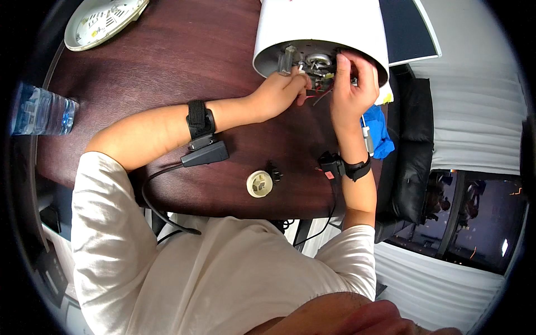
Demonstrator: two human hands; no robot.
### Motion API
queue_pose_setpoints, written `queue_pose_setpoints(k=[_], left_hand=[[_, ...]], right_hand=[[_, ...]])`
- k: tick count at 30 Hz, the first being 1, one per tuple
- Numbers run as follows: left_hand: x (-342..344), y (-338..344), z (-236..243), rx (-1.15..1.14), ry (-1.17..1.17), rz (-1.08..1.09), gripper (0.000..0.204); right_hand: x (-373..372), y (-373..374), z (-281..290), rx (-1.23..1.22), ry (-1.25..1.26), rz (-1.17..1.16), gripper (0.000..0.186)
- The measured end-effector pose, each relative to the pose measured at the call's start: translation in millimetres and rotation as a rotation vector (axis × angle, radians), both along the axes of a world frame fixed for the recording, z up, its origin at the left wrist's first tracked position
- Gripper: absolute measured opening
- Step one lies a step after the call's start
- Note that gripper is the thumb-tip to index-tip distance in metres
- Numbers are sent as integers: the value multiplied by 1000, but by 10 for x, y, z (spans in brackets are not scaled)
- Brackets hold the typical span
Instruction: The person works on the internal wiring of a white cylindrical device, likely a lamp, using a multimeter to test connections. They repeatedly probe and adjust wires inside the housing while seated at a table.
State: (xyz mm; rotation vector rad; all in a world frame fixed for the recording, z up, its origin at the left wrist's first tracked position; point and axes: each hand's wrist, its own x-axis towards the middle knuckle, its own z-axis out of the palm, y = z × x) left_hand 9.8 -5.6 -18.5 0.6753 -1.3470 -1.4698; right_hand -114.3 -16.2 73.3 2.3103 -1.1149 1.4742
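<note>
A white cylindrical appliance [318, 22] lies at the top of the view, its underside facing me, showing a metal ring [319, 59], small fittings and thin red and dark wires [317, 91]. My left hand [287, 89] is at the lower left of that opening, fingers curled among the wires and fittings near a clear plastic piece [287, 57]; what it grips is hidden. My right hand [354, 89] reaches into the opening's right side, thumb and fingers closed at the inner parts; what they hold is unclear. Both wrists wear black straps with cabled modules.
On the dark wooden table [190, 67] are a round white plate-like part [100, 25], a large water bottle [47, 110], a small cream round cap [258, 184] and a blue cloth [381, 134]. A black sofa [416, 145], pale curtains and a dark window are at the right.
</note>
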Motion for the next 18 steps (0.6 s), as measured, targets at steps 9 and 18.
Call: queue_pose_setpoints(k=[9, 18], left_hand=[[8, -16, 48, -21, -68, 143, 27], [25, -33, 95, 15, -91, 56, 25]], right_hand=[[6, -6, 27, -27, 53, 7, 6], [16, -14, 45, -32, 73, -8, 5]])
